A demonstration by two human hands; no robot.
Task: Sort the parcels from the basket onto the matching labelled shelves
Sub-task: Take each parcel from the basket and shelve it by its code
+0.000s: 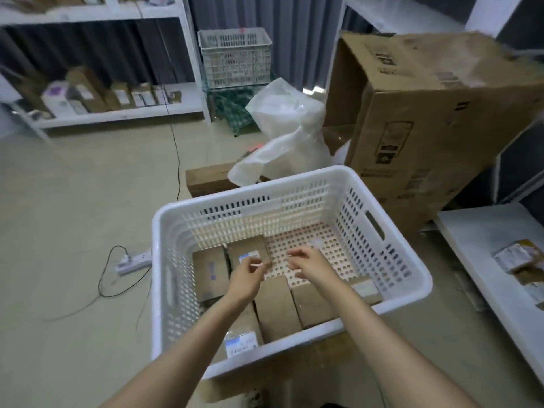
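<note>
both in the basket [391,248]: my left grip [246,276] curls at the labelled parcel [245,250] (blurred, so i cannot tell if it's clamped); my right grip [309,265] hangs loosely apart, holding nothing, above other parcels [312,301].

left hand [246,274]: fingers loosely curled | right hand [308,265]: fingers loosely curled | both reaching forward, close together

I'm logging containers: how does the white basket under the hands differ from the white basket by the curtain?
The near basket holds brown parcels; the far basket shows none that I can make out through its walls. The near basket rests on cardboard; the far basket sits on a green latticed support. Both are white perforated plastic.
</note>
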